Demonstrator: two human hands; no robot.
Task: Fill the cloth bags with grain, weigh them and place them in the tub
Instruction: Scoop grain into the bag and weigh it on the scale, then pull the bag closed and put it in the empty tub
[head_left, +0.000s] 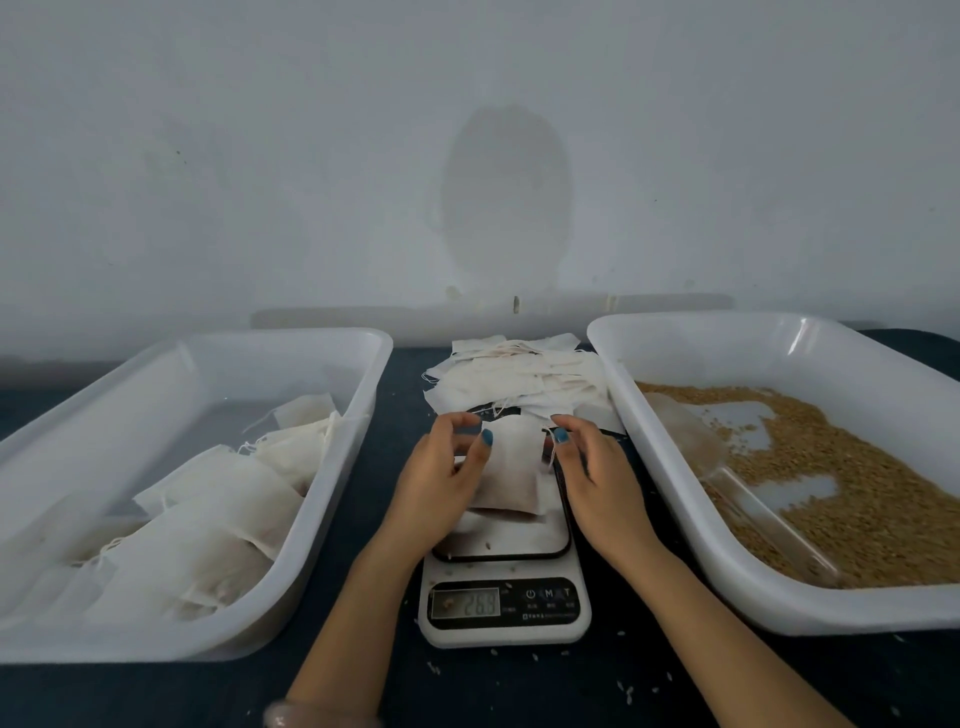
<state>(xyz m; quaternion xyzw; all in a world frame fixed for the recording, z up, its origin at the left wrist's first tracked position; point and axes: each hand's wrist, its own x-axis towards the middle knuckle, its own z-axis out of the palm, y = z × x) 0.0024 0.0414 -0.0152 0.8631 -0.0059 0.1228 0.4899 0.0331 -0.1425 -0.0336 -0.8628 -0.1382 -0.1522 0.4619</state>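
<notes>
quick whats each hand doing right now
left hand: pinching the left edge of the cloth bag on the scale
right hand: pinching the same cloth bag at its top right corner, by the drawstring

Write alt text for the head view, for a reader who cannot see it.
The left hand and right hand hold a filled cloth bag on a kitchen scale on a dark table. The left tub contains filled bags, the right tub loose grain, and empty bags lie piled behind the scale.
</notes>
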